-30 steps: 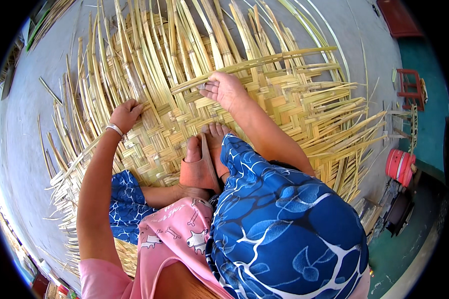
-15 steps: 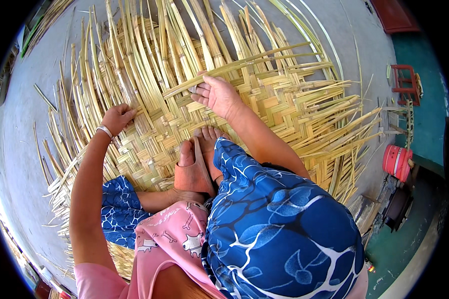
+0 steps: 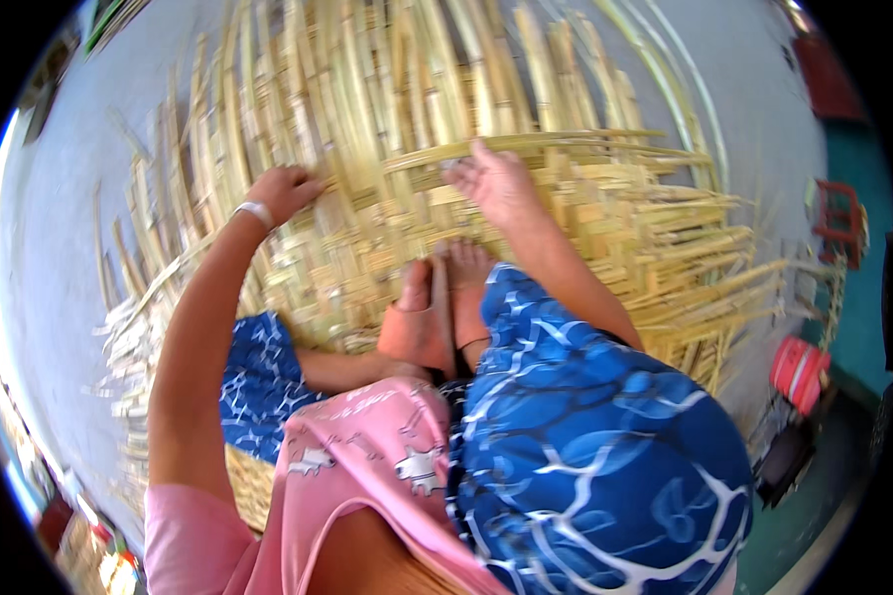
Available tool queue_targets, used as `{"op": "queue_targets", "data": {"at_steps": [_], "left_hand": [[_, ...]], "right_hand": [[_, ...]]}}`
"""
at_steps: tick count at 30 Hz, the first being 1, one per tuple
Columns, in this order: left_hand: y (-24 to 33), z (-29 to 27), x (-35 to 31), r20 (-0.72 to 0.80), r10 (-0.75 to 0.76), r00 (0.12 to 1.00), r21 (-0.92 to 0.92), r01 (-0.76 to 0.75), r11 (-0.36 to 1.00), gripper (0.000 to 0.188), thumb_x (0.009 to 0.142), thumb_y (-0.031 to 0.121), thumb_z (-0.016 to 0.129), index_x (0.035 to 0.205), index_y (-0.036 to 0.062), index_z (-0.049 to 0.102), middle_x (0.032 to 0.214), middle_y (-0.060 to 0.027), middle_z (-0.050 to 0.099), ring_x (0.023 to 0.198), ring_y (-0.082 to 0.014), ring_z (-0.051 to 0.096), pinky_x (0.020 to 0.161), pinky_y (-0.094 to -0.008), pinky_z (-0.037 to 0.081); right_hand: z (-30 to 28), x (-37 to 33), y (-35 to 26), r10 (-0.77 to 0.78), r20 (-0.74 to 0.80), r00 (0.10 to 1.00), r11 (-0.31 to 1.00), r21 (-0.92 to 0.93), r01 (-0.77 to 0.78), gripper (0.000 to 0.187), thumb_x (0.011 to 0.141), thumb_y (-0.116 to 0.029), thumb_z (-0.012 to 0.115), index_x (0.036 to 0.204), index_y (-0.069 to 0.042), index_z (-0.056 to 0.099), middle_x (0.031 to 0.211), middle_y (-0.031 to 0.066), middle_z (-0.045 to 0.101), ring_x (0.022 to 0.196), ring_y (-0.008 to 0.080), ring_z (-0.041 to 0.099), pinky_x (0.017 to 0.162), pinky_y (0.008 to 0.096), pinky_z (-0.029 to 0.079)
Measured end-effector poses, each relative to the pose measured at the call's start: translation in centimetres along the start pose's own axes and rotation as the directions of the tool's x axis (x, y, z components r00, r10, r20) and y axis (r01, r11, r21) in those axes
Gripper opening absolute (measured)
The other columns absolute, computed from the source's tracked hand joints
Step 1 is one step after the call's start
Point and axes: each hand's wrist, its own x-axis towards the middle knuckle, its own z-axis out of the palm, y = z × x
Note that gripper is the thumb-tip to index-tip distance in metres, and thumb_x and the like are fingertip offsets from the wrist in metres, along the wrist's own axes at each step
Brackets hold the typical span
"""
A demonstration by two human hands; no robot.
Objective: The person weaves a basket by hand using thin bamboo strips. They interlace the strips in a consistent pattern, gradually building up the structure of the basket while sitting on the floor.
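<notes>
A large mat (image 3: 337,263) of flattened, yellowish cane strips spreads on the floor beneath me, its far part woven closely and loose ends fanning outward. My left hand (image 3: 283,193), a white bangle at its wrist, is closed at the weave's far edge, its fingertips pinching an upright cane strip. Further right, my right hand (image 3: 496,183) grips a long cane strip (image 3: 575,139) that lies crosswise over the uprights, thumb against it. Motion blurs both hands' fingertips. My foot in an orange sandal (image 3: 412,332) and my bare toes rest on the woven part.
Unwoven upright strips (image 3: 367,79) stretch away across the grey floor (image 3: 774,119). Several thin strips lie loose at the far right. Along the right side are a small red stool (image 3: 838,223) and a red-and-white bundle (image 3: 799,375). My blue patterned trousers (image 3: 605,436) fill the lower right.
The whole view has shifted, so the mat and my hands appear further right and slightly turned. My right hand has brought the crosswise strip to lie more level; my left hand stays at the weave edge.
</notes>
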Motion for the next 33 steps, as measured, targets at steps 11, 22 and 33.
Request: {"op": "queue_targets", "data": {"at_steps": [11,22,33], "left_hand": [[2.7,0.5,-2.1,-0.022,-0.113,0.993,0.288,0.115,0.951,0.033,0.086,0.041,0.056,0.09,0.0095,0.065,0.086,-0.0122,0.066,0.084,-0.0306,0.062,0.075,-0.0427,0.047],[9.8,4.8,0.7,-0.267,0.391,0.881,0.021,-0.401,0.916,0.036,0.084,0.027,0.062,0.114,0.0063,0.059,0.098,-0.0124,0.061,0.085,-0.0311,0.061,0.076,-0.0383,0.051],[11.8,6.3,2.0,-0.394,0.113,0.912,-0.228,-0.216,0.949,0.021,0.078,0.027,0.066,0.078,0.0063,0.066,0.078,-0.0115,0.062,0.072,-0.029,0.061,0.066,-0.0386,0.048]], "right_hand": [[0.7,-3.1,1.5,-0.181,-0.026,0.983,0.935,-0.315,0.164,0.029,0.092,-0.015,0.056,0.113,0.004,0.051,0.103,0.0168,0.06,0.096,0.0294,0.063,0.08,0.0373,0.055],[0.6,-3.2,-0.2,-0.019,0.076,0.997,0.954,-0.297,0.041,0.028,0.091,-0.02,0.059,0.11,0.0,0.056,0.101,0.0114,0.062,0.096,0.0223,0.062,0.082,0.0337,0.052],[1.7,-2.7,-9.0,-0.066,0.067,0.996,0.62,-0.779,0.093,0.034,0.09,-0.024,0.06,0.114,-0.001,0.056,0.109,0.0113,0.062,0.104,0.0192,0.06,0.09,0.0305,0.048]]}}
